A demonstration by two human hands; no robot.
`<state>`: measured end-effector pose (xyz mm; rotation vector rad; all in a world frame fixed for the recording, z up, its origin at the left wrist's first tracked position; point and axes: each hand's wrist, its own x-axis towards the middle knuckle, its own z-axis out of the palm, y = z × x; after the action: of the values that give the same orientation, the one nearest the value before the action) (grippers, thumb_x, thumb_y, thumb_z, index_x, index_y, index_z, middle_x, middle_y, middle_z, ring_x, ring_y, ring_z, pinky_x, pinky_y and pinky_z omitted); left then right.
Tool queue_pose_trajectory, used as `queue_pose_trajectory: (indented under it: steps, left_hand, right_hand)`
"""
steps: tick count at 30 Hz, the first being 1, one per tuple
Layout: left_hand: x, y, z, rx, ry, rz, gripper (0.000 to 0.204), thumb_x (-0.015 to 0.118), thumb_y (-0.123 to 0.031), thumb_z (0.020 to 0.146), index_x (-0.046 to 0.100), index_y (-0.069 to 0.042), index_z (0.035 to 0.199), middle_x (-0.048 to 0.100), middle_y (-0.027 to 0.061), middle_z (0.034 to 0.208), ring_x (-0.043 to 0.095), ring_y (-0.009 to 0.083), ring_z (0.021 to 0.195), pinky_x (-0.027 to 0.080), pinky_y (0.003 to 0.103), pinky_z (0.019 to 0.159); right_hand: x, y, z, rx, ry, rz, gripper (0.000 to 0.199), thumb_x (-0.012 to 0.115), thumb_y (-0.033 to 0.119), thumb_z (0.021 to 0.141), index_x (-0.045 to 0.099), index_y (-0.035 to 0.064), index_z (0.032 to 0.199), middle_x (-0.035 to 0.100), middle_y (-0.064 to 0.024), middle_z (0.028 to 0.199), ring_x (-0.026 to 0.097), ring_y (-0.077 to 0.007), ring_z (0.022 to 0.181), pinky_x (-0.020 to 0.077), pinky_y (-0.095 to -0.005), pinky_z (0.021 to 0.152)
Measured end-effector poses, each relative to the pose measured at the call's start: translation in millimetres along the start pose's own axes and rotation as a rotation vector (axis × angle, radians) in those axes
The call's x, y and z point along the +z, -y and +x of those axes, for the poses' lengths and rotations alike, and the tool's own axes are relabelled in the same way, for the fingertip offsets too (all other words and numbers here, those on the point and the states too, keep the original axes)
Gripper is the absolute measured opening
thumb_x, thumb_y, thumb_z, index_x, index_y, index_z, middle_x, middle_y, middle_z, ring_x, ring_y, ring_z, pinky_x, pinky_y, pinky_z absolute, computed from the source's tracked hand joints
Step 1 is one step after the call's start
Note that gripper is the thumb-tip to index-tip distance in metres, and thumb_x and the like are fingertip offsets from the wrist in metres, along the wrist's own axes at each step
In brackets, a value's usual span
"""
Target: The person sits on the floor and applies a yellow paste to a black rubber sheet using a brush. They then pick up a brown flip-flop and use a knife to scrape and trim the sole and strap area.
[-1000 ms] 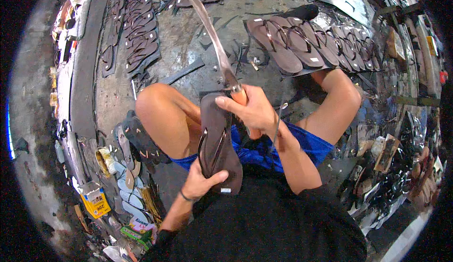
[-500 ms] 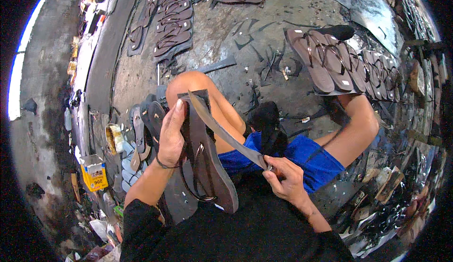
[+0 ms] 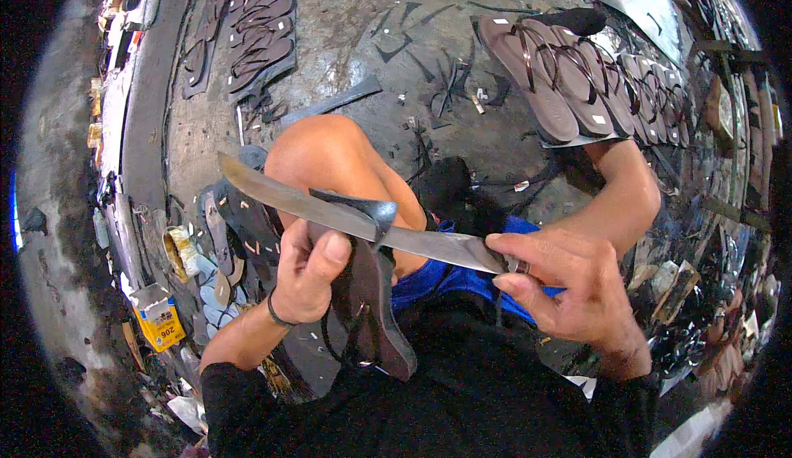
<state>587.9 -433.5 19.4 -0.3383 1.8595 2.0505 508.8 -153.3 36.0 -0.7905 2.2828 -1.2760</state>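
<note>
My left hand [image 3: 302, 276] grips a dark brown flip-flop [image 3: 370, 289] near its upper end, thumb on top, with the other end toward my body. In my right hand [image 3: 582, 285] is the handle of a long knife [image 3: 433, 246] with a slightly curved blade. The blade lies across the upper end of the flip-flop, its tip pointing left past my left hand. A dark flap of sole material [image 3: 370, 209] curls up beyond the blade, partly cut from the edge. My left fingers under the flip-flop are hidden.
Finished-looking flip-flops [image 3: 528, 78] stand in a row at the right, by my leg. More rows of flip-flops [image 3: 262, 33] lie at the far left. Dark offcuts [image 3: 450, 87] litter the floor. A yellow box [image 3: 161, 322] sits at the left.
The knife has swung from pointing away along the flip-flop to lying across its upper end. My right hand moved right and away from my body. A flap now curls up from the sole.
</note>
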Motion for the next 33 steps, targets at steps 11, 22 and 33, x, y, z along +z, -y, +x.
queue_pose_trajectory:
  steps: [11,22,33]
  left_hand:
    - [21,-2,2,0.010,-0.010,-0.105,0.042,0.059,-0.020,0.093,0.048,0.001,0.128,0.059,0.0113,0.119,0.056,0.0202,0.110,0.043,0.037,0.097]
    - [27,-109,43,0.239,-0.084,0.729,0.038,0.076,-0.033,0.080,0.065,-0.003,0.100,0.064,0.0086,0.088,0.063,0.0193,0.086,0.048,0.031,0.078]
    - [98,18,52,0.131,-0.354,-0.976,0.039,0.064,-0.043,0.091,0.063,-0.010,0.112,0.068,0.0027,0.106,0.064,0.0200,0.099,0.052,0.038,0.089]
  right_hand:
    - [-39,25,54,-0.065,0.295,-0.097,0.028,0.073,0.016,0.082,0.069,0.0014,0.105,0.068,-0.0165,0.077,0.067,-0.0298,0.065,0.0509,-0.0332,0.059]
    - [-32,1,53,0.024,0.261,0.630,0.042,0.054,0.018,0.099,0.051,0.0065,0.139,0.066,0.0011,0.096,0.054,-0.0064,0.081,0.0487,-0.0246,0.075]
    - [49,-24,-12,0.071,-0.264,0.880,0.044,0.061,0.015,0.095,0.052,0.0072,0.137,0.063,-0.0014,0.092,0.053,-0.0062,0.078,0.0472,-0.0246,0.069]
